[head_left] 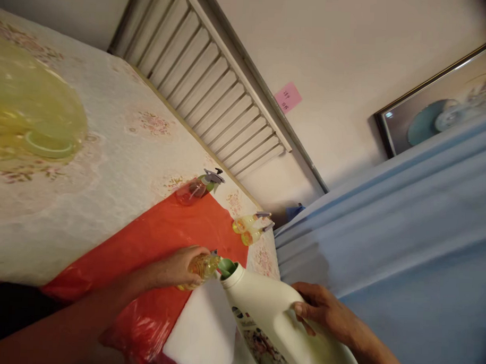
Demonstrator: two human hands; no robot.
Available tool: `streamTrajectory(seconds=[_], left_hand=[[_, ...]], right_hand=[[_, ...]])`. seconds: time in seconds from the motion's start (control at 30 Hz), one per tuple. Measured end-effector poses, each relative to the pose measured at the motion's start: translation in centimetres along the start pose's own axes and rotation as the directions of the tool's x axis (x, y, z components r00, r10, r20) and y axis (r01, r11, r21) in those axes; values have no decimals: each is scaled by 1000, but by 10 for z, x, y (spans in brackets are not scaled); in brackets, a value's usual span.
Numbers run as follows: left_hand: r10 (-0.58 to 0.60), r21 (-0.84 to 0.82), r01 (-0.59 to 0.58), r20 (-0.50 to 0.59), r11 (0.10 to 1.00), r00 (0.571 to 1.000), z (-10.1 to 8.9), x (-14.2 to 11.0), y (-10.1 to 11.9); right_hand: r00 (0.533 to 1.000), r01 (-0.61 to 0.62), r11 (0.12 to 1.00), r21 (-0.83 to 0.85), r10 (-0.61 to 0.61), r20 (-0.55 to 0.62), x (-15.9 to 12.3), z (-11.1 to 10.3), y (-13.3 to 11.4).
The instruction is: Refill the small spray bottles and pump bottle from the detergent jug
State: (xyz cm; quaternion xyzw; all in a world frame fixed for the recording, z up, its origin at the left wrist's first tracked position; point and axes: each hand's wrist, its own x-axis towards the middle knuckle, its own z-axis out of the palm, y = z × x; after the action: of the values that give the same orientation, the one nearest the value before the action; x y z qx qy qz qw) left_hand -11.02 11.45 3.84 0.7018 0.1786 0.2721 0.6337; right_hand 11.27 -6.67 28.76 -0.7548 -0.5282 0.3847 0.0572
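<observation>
My left hand (186,267) is wrapped round a small clear yellow bottle (203,266), tilted over a red plastic sheet (145,242). The mouth of a large cream detergent jug (270,310) meets the bottle's neck, its green spout (226,267) showing inside the opening. Whether liquid is flowing, I cannot tell. The fingers of my right hand (326,312) are hooked through the jug's handle, and the jug leans toward the bottle. Below the bottle lies a white block (204,329), partly hidden by the jug.
A pink pump bottle (193,190) and two small yellow bottles (249,227) stand on the flowered tablecloth (116,146). At the left is a translucent yellow basin (34,100). A slatted rail (214,80) runs along the wall; a blue curtain (404,230) hangs at the right.
</observation>
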Motion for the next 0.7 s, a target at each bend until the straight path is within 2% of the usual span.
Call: streamTrajectory(seconds=[0.47, 0.7], left_hand=[[21, 28, -21, -1, 999, 1000, 0, 2, -7], [6, 25, -6, 1, 1000, 1000, -1, 1, 0]], right_hand=[[1000, -4, 1000, -4, 4, -1, 1, 0, 1], [1000, 1, 1000, 5, -1, -1, 0, 0, 1]])
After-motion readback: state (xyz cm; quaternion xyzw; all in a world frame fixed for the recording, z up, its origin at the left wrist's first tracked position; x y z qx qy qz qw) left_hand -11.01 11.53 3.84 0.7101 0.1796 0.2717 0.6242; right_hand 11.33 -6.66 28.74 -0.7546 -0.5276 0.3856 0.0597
